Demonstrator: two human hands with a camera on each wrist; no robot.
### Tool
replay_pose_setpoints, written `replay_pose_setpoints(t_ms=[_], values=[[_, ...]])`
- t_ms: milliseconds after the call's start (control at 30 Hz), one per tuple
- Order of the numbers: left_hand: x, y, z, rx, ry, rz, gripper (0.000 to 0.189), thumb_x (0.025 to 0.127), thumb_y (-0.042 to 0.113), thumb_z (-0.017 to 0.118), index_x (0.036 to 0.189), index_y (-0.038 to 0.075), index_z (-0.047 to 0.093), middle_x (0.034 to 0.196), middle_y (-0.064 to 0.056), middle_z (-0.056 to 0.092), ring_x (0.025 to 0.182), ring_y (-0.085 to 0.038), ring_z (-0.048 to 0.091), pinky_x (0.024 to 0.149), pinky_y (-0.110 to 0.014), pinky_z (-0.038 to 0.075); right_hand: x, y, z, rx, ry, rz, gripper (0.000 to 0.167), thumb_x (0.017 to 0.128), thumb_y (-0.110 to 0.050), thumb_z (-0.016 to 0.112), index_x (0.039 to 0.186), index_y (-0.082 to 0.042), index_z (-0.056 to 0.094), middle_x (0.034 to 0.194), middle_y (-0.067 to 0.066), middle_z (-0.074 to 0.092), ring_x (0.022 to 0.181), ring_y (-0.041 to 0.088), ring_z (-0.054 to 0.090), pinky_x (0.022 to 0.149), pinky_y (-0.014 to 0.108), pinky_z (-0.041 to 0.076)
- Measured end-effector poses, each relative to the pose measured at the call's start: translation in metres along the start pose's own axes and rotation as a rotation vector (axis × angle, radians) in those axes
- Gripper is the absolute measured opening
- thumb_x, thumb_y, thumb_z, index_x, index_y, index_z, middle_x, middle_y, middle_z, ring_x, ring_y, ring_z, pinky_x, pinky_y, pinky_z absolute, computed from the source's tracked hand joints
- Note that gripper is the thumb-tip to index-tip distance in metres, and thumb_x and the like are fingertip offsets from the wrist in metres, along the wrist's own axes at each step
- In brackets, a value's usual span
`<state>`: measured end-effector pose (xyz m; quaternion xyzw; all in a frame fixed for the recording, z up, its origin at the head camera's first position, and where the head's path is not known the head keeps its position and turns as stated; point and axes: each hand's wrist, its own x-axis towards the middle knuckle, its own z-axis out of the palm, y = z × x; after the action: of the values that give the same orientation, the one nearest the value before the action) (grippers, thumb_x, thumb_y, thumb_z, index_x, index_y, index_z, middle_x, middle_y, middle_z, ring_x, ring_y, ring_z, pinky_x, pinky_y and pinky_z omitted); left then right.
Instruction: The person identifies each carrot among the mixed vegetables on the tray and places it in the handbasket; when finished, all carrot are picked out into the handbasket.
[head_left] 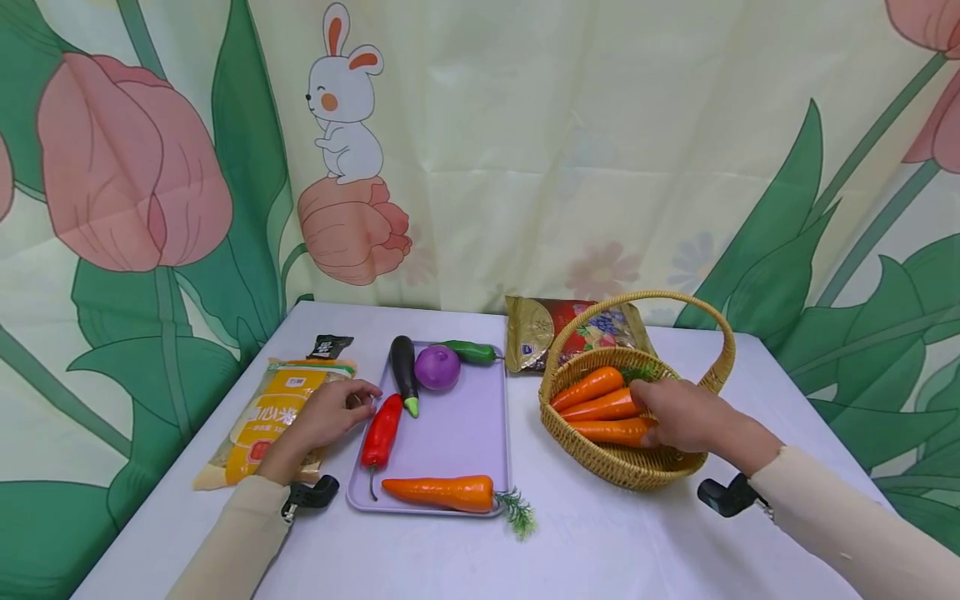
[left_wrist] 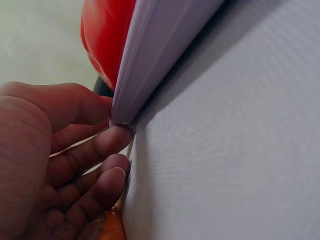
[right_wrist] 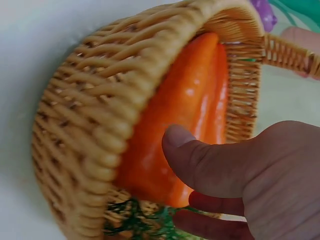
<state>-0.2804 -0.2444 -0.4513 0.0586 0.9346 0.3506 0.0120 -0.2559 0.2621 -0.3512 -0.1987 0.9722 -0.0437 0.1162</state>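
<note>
My left hand (head_left: 333, 412) is at the left edge of a lilac tray (head_left: 457, 433), pinching its rim between thumb and fingers. On that tray lie a red chili pepper (head_left: 382, 432), an eggplant (head_left: 402, 367), a purple onion-like ball (head_left: 437, 367), a green pepper (head_left: 471, 352) and a carrot (head_left: 442, 492) with its leafy top over the edge. To the right, my right hand (head_left: 686, 417) reaches into a wicker basket (head_left: 600, 467). Its thumb lies on a carrot (right_wrist: 160, 160) at the leafy end, the other fingers curled behind. Several carrots lie side by side there.
A yellow-labelled food bag (head_left: 277, 417) lies left of the tray, under my left forearm, with a small black packet (head_left: 330, 346) behind it. A gold and red package (head_left: 540, 333) stands behind the basket. The tall basket handle (head_left: 645, 297) arches over the carrots.
</note>
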Motion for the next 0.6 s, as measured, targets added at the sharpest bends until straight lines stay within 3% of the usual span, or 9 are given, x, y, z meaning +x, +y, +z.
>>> replay_pose_setpoints(t_ms=[267, 600], values=[[0.001, -0.001, -0.001, 0.003, -0.003, -0.004, 0.026, 0.093, 0.011, 0.069, 0.119, 0.014, 0.073, 0.093, -0.001, 0.064, 0.088, -0.02, 0.055, 0.077, -0.032, 0.05, 0.0, -0.016, -0.016, -0.014, 0.072, -0.041, 0.039, 0.081, -0.021, 0.086, 0.111, -0.009, 0.063, 0.094, 0.005, 0.067, 0.076, 0.017, 0.057, 0.065, 0.034, 0.056], [0.002, 0.001, -0.001, -0.006, -0.011, -0.021, 0.028, 0.092, 0.012, 0.07, 0.12, 0.014, 0.073, 0.093, -0.001, 0.064, 0.088, -0.02, 0.056, 0.077, -0.032, 0.051, 0.004, -0.041, -0.025, 0.007, 0.17, -0.131, 0.025, 0.084, -0.027, 0.083, 0.094, -0.016, 0.063, 0.088, -0.002, 0.065, 0.076, 0.014, 0.055, 0.066, 0.03, 0.049]])
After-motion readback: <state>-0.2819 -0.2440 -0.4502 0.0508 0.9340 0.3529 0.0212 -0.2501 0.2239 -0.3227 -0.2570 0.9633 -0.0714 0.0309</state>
